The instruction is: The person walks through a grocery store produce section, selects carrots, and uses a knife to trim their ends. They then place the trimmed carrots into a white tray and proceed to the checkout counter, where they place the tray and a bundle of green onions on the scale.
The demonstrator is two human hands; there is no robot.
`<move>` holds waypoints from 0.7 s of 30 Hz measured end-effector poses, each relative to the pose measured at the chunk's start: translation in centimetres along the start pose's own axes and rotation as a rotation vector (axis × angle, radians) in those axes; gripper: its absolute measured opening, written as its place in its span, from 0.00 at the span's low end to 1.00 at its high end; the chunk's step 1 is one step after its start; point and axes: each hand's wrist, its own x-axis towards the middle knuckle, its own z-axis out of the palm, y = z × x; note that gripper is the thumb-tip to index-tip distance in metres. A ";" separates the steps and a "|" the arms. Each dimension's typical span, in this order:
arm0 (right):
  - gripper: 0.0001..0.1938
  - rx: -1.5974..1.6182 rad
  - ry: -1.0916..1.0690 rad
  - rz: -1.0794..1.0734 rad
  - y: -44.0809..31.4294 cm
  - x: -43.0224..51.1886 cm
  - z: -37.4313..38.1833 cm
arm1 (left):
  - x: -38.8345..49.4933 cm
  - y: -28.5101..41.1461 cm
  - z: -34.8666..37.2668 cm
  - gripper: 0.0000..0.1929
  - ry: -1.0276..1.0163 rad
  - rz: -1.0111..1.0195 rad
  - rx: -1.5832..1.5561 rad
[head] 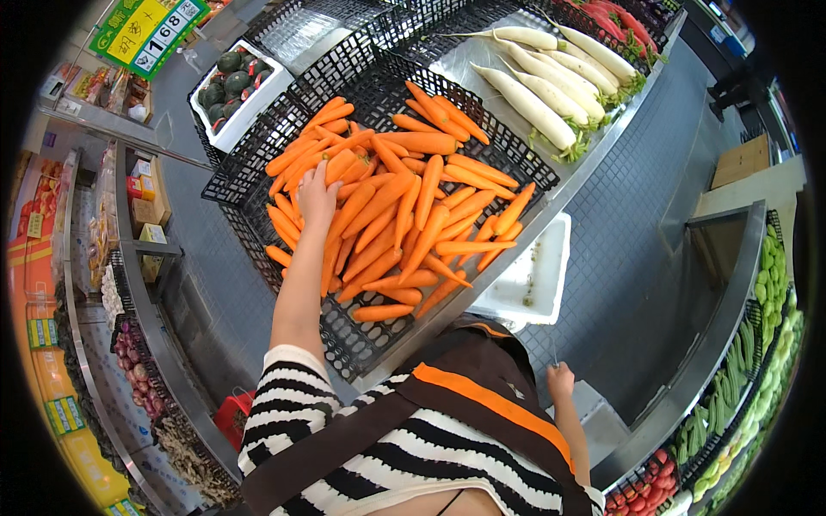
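A large heap of orange carrots [387, 213] lies in a black plastic crate [258, 145] on the display stand. My left hand [317, 198] reaches to the left part of the heap, with thumb and fingers around the end of one carrot [340, 165]. Low at my right side, my right hand [560, 380] is closed on a thin, light-coloured tool [555, 351]; its kind is too small to make out. A white foam box [526, 277] with bits of debris inside stands beyond that hand, beside the stand.
White radishes [535, 106] lie on a metal tray right of the carrots. A foam box of dark green squashes [233, 84] sits behind left. The stand's metal edge [464, 284] runs before me. Vegetable shelves [729, 380] curve along the right; onions [139, 374] lie left.
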 end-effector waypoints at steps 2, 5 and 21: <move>0.15 0.031 0.019 -0.002 -0.2 0.5 -0.2 | 2.2 -1.5 1.6 0.28 -0.031 -0.017 0.034; 0.16 0.069 0.036 -0.017 -0.7 1.1 0.5 | 4.2 -1.3 3.0 0.29 0.116 0.037 0.125; 0.16 0.118 -0.021 -0.004 -3.0 2.4 -0.9 | 0.2 5.4 6.2 0.30 0.146 0.496 0.230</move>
